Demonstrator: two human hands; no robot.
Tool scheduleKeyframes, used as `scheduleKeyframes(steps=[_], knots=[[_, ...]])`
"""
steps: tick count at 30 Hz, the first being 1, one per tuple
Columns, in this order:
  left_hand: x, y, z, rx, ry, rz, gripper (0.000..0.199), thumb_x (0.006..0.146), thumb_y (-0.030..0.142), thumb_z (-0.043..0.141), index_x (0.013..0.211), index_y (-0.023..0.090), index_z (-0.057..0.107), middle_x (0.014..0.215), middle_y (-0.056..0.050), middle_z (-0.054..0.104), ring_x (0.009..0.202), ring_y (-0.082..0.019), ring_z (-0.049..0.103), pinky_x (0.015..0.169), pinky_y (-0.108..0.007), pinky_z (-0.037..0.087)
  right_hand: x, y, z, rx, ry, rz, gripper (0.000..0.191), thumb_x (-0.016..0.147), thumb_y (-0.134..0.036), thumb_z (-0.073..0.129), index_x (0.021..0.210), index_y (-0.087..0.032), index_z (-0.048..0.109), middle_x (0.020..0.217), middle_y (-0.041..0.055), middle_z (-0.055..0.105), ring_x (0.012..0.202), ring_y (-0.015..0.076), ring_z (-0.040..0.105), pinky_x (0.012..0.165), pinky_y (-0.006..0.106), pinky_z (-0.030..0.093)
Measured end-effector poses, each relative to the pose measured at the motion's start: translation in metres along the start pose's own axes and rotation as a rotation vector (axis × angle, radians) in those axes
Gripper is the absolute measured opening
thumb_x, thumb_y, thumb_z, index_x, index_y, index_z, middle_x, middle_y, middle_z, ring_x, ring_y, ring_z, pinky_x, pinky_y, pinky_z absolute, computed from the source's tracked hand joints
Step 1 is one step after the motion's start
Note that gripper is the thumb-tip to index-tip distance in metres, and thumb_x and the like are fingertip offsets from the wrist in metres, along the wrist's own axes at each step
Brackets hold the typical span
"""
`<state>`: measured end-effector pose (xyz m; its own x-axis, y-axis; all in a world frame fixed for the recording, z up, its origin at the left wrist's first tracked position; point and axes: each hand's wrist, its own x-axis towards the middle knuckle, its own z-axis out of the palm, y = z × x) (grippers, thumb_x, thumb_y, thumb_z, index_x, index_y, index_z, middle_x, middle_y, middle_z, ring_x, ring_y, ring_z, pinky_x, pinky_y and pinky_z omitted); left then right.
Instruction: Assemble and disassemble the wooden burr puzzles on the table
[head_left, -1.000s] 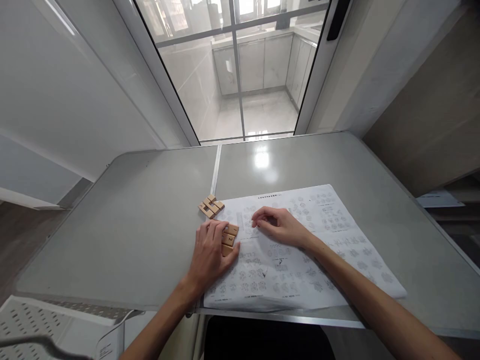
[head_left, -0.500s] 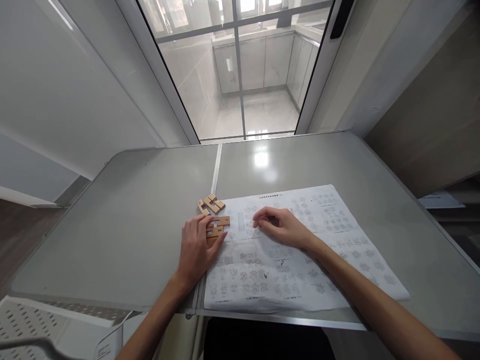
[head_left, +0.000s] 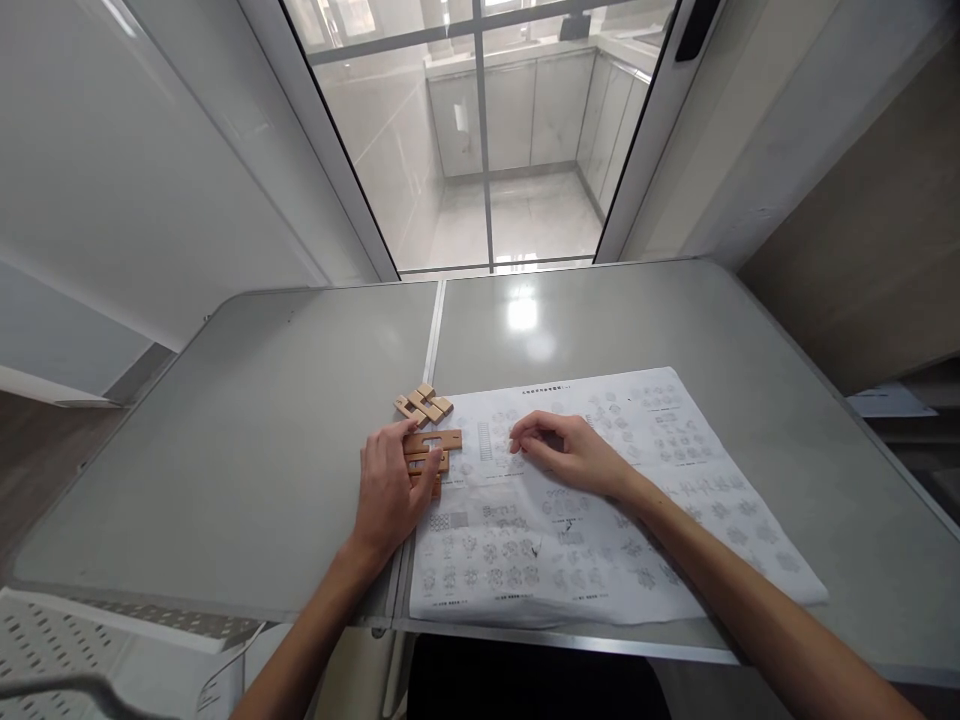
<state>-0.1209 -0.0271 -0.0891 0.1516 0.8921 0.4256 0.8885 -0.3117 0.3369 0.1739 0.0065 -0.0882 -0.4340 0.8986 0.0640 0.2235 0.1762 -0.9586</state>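
Several flat wooden pieces with cut-out slots lie one below another at the left edge of a printed paper sheet. My left hand rests over their left ends, thumb and fingers apart, touching them. Just beyond, more wooden pieces form a small crossed group on the table. My right hand lies on the sheet with its fingers curled and pressed together; whatever they hold, if anything, is hidden.
The grey table has a metal seam running away from me. A glass door stands behind its far edge. A white perforated object is at the lower left, below table height.
My left fingers have drawn back slightly and the thumb has risen, showing more of the slotted pieces. The view has shifted slightly. My right hand has barely moved.
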Motion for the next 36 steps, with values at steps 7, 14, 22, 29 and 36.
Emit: scheduleKeyframes(steps=[7, 14, 22, 29, 36], knots=[[0.007, -0.009, 0.002, 0.020, -0.046, 0.100, 0.049, 0.106, 0.047, 0.057, 0.145, 0.020, 0.048, 0.135, -0.018, 0.058, 0.121, -0.035, 0.055, 0.105, -0.055, 0.048, -0.001, 0.001, 0.000, 0.008, -0.001, 0.002, 0.017, 0.099, -0.021, 0.057, 0.103, -0.025, 0.074, 0.095, 0.0024, 0.082, 0.068, 0.0160, 0.059, 0.061, 0.030, 0.043], [0.013, -0.002, 0.000, 0.020, -0.006, 0.248, 0.039, 0.105, 0.045, 0.061, 0.135, 0.021, 0.054, 0.127, -0.016, 0.062, 0.116, -0.034, 0.058, 0.101, -0.052, 0.050, 0.000, -0.003, -0.001, 0.002, 0.002, 0.004, 0.017, 0.099, -0.021, 0.058, 0.102, -0.024, 0.074, 0.093, 0.0022, 0.082, 0.067, 0.0156, 0.058, 0.061, 0.029, 0.042], [0.030, 0.060, 0.028, -0.197, -0.288, 0.445, 0.008, 0.106, 0.029, 0.057, 0.106, 0.021, 0.060, 0.085, -0.001, 0.070, 0.071, -0.018, 0.068, 0.066, -0.031, 0.051, 0.000, -0.002, 0.002, -0.011, 0.027, -0.007, 0.015, 0.102, -0.027, 0.059, 0.102, -0.025, 0.074, 0.086, 0.0018, 0.078, 0.071, 0.0179, 0.065, 0.065, 0.032, 0.049], [0.017, 0.093, 0.059, -0.218, -0.354, 0.618, 0.026, 0.100, 0.028, 0.061, 0.077, 0.021, 0.055, 0.065, 0.000, 0.067, 0.059, -0.017, 0.067, 0.055, -0.029, 0.046, 0.000, 0.003, 0.002, 0.050, 0.015, 0.018, 0.014, 0.104, -0.029, 0.059, 0.105, -0.026, 0.072, 0.094, 0.0035, 0.082, 0.086, 0.0224, 0.075, 0.080, 0.038, 0.059], [0.012, 0.090, 0.066, -0.276, -0.337, 0.637, 0.024, 0.098, 0.025, 0.062, 0.075, 0.021, 0.057, 0.067, -0.001, 0.068, 0.061, -0.018, 0.066, 0.055, -0.032, 0.047, 0.001, -0.003, 0.002, 0.040, 0.017, 0.037, 0.014, 0.105, -0.032, 0.059, 0.103, -0.026, 0.071, 0.094, 0.0048, 0.082, 0.087, 0.0239, 0.076, 0.081, 0.040, 0.061]])
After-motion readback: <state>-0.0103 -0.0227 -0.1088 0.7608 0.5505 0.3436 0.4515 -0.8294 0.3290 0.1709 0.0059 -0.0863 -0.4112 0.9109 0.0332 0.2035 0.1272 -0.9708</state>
